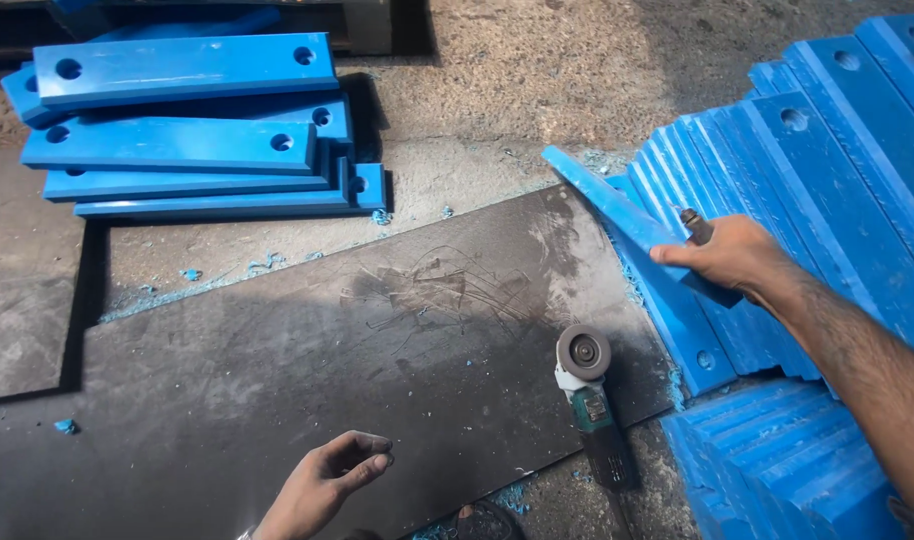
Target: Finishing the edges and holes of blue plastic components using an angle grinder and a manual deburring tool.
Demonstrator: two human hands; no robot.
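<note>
My right hand (729, 255) grips a long blue plastic bar (617, 215) and holds it tilted, its far end raised to the upper left, above a leaning row of similar blue bars (827, 190). A small brown stick-like item (695, 226) pokes out beside my fingers. My left hand (329, 480) hovers low over the dark metal sheet (277, 360), fingers loosely curled and holding nothing. A green angle grinder (593, 400) lies on that sheet between my hands, disc end pointing away from me.
A stack of blue bars with holes at each end (192, 125) lies at the upper left on the dusty concrete floor (537, 70). More blue bars (787, 470) are piled at the lower right. Blue shavings (257, 265) litter the floor.
</note>
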